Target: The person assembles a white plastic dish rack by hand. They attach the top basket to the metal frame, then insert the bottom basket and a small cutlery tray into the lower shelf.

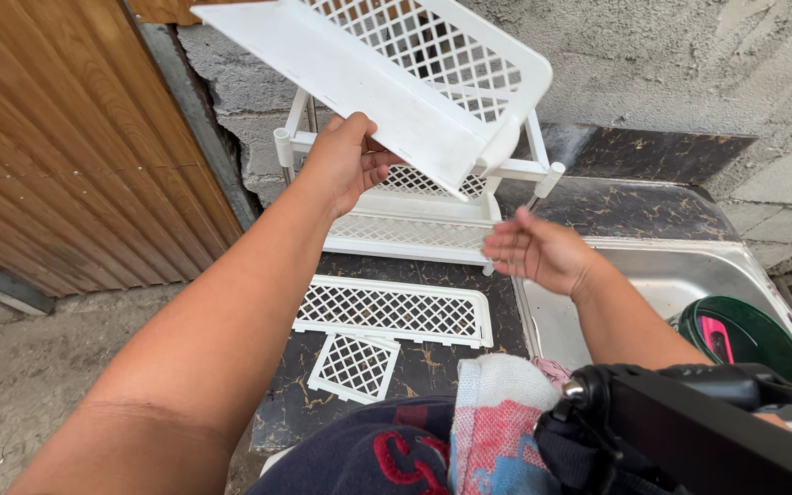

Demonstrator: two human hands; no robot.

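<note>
**Two hands, one tilted white tray**

Head view: the left hand (346, 160) was closed on the lower long edge of a white plastic tray (387, 69), fingers curled under the rim and thumb on the outer face. The tray was held up in the air, tilted, with its long axis running from upper left down to lower right, and its lattice bottom faced away toward the wall. It hung just above a white rack frame (414, 206) that stood on the dark marbled surface (625, 206).

The right hand (538, 249) was open and held nothing, fingers spread loosely and somewhat blurred. It hovered below and to the right of the tray's lower right corner, near it but apart from it. The left hand was therefore the one on the tray, while the tray lay up and to the left of the right hand (the nearest part being that lower corner).

On the surface in front of the rack lay a long lattice panel (394, 310) and a small square lattice panel (355, 367), just beside each other. To the right, a steel sink (680, 275) held a green basin (744, 330).
</note>
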